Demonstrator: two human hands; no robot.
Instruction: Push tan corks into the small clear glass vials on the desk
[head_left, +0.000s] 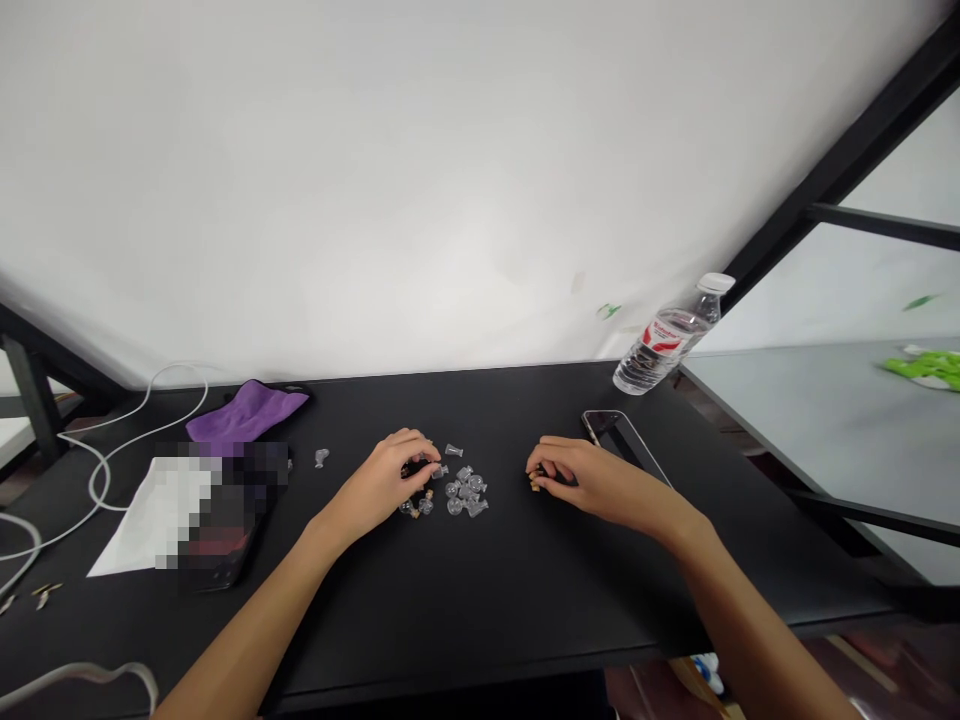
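Observation:
A cluster of several tiny clear glass bottles (465,492) lies in the middle of the black table (480,590). My left hand (390,478) rests at the left edge of that pile, fingers curled and pinching one small bottle (437,468). A few bottles by my left hand have small cork stoppers (428,495). My right hand (581,475) lies apart, to the right of the pile, with its fingers pinched on a small tan piece (535,483) that looks like a cork. One bottle (321,457) lies alone further left.
A smartphone (622,440) lies face up just behind my right hand. A plastic water bottle (667,338) stands at the back right. A purple cloth (247,412), white paper (154,515), a dark pouch and white cables (112,450) are at the left.

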